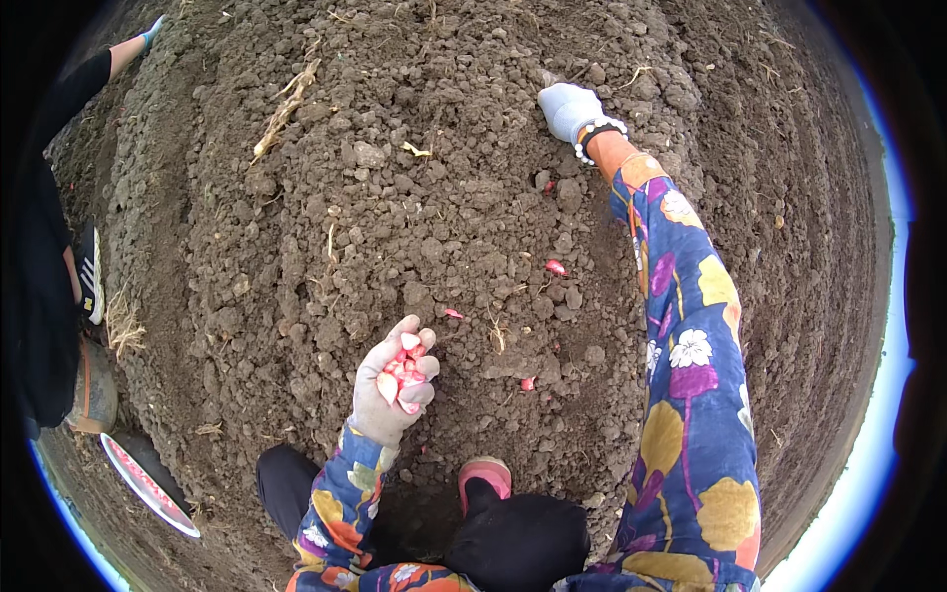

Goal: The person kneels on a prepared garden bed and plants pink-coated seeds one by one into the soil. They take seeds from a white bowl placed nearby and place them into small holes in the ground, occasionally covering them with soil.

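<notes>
My left hand (392, 385), in a pale, soil-stained glove, is palm up with its fingers curled round several pink-coated garlic cloves (402, 374). Farther forward and to the right, my right hand (568, 111) in a light grey glove reaches down to the soil; its fingertips are hidden, so I cannot tell whether it holds anything. Between the hands, a pink clove (555, 267) lies on the cloddy soil (473, 222), with another clove (527, 383) nearer me. A small pink piece (453, 314) rests just beyond my left hand.
At the left edge, a person in dark clothes (44, 296) reaches forward with a gloved hand (153, 33). A shallow bowl (148, 485) of pink cloves stands at lower left. Dry stalks (288, 107) lie on the soil. My pink shoe (484, 477) is below.
</notes>
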Available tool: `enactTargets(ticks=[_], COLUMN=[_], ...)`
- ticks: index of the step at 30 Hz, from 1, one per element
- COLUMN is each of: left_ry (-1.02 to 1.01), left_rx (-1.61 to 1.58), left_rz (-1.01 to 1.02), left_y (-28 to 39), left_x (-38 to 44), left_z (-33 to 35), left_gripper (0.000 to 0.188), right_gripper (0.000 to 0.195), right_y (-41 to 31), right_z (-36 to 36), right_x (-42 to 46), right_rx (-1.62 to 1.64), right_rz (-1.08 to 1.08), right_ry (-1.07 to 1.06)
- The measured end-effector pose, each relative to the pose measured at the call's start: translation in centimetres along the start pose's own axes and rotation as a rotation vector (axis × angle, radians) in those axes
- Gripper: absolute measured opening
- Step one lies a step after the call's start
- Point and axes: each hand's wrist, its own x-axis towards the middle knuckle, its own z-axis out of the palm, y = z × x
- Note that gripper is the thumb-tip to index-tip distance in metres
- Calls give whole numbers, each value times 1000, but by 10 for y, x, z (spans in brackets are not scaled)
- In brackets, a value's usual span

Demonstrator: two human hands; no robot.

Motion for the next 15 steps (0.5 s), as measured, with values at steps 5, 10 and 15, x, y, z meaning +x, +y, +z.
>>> enactTargets(ticks=[5,10,15], left_ry=[88,97,30], left_rx=[-3,0,15], left_rz=[51,26,-38], left_y=[9,2,-17], left_x=[-17,-26,-36], left_z=[-10,-9,-14], left_gripper=[30,30,31], right_gripper=[20,22,32], right_y=[14,6,15], right_z=[14,25,30], right_x=[4,11,-44], right_rx=[-47,10,236], right_rz=[-93,35,-84], right_ry=[87,154,426])
